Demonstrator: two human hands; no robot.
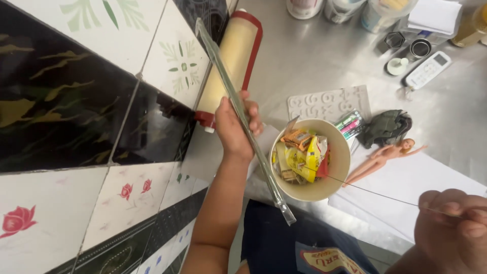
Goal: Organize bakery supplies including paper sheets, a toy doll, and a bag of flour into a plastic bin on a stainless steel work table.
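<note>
My left hand grips a long narrow clear plastic sleeve around its middle; the sleeve runs from the wall tiles at the top down to my lap. My right hand, at the lower right corner, pinches one end of a thin metal wire. The wire stretches left across the rim of a cream bowl toward the sleeve. The bowl holds several small snack packets and wrappers.
On the steel counter lie a rolled cream mat with red ends, a white number mould, coloured markers, a small doll on white paper, dark cloth, a remote and jars at the back.
</note>
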